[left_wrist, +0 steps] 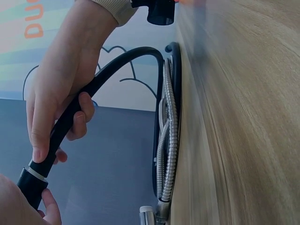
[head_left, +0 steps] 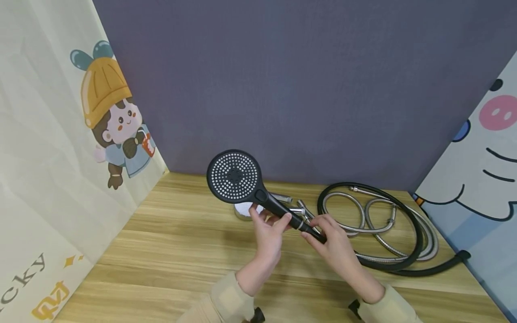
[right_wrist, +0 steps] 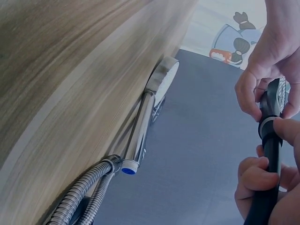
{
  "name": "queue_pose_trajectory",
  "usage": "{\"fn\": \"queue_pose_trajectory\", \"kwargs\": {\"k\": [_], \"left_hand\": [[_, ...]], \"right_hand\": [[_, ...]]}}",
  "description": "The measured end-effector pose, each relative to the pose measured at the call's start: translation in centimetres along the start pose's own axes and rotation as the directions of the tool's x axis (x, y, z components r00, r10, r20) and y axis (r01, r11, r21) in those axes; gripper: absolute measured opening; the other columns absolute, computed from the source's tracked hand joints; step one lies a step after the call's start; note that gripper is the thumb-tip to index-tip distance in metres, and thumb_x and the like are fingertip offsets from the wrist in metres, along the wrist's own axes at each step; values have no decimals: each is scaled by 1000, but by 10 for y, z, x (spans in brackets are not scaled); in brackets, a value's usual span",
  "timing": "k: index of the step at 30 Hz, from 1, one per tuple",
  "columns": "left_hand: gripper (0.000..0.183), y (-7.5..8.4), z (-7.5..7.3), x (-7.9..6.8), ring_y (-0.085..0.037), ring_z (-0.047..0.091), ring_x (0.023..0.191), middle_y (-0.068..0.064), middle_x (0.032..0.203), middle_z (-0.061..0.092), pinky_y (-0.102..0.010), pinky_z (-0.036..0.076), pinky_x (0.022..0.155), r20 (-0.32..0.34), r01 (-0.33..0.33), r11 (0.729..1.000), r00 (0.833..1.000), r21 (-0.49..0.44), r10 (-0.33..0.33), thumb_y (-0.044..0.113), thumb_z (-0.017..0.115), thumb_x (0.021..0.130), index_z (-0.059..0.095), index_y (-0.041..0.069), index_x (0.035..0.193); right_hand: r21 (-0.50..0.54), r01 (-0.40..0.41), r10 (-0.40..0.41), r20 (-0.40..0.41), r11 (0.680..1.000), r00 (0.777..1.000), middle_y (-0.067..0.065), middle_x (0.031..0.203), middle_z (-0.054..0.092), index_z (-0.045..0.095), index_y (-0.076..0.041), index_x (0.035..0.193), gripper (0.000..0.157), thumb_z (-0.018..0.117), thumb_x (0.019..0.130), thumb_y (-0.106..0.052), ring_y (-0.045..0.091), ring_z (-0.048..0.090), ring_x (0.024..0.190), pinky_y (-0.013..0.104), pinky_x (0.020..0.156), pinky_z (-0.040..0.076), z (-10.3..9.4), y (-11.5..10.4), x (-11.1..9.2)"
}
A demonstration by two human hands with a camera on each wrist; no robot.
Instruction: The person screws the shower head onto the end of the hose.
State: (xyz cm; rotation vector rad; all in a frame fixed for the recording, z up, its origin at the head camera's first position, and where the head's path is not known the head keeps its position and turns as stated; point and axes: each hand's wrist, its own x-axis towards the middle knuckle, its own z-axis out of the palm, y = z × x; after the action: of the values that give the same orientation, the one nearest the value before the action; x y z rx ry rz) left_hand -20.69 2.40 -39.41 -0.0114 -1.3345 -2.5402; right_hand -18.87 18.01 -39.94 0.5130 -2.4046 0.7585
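A black shower head [head_left: 234, 177] with a pale-dotted spray face is held up over the wooden table, face toward the head camera. Its handle [head_left: 278, 207] lies in the grip of my left hand [head_left: 268, 237], thumb and fingers around it. My right hand [head_left: 333, 244] grips the end of a black hose [left_wrist: 70, 115] right at the handle's base. A light ring [right_wrist: 268, 120] shows where hose and handle meet in the right wrist view. From my right hand the hose runs down to coils on the table.
Behind the hands lies a chrome shower head [right_wrist: 140, 126], its threaded end bare. Coiled silver metal hoses [head_left: 381, 237] lie on the table's right, mixed with the black hose. A grey panel [head_left: 303, 89] rises at the back, with printed sheets at both sides.
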Motion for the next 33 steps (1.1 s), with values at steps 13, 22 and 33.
{"fn": "queue_pose_trajectory", "kwargs": {"k": [13, 22, 33], "left_hand": [[84, 0, 1, -1, -20, 60, 85, -13, 108, 51, -38, 61, 68, -3, -6, 1000, 1000, 7, 6, -12, 69, 72, 23, 17, 137], [85, 0, 0, 0, -20, 60, 85, -13, 108, 51, -39, 61, 69, -6, -6, 1000, 1000, 0, 6, -12, 69, 72, 23, 16, 137], [85, 0, 1, -1, -21, 61, 87, -13, 107, 50, -43, 60, 72, 4, -3, 1000, 1000, -9, 3, -12, 69, 73, 22, 17, 138]], "right_hand": [[-20, 48, -48, 9, 999, 999, 0, 99, 60, 67, -10, 95, 18, 73, 83, -21, 12, 59, 80, 31, 60, 52, 2, 1, -1], [9, 57, -57, 9, 998, 998, 0, 98, 61, 69, -8, 95, 18, 73, 83, -20, 5, 51, 70, 21, 54, 47, 1, 1, 0], [15, -5, 5, -17, 1000, 1000, 1, 91, 59, 59, -12, 100, 45, 86, 67, -23, 3, 39, 59, 15, 47, 38, 2, -2, 0]]}}
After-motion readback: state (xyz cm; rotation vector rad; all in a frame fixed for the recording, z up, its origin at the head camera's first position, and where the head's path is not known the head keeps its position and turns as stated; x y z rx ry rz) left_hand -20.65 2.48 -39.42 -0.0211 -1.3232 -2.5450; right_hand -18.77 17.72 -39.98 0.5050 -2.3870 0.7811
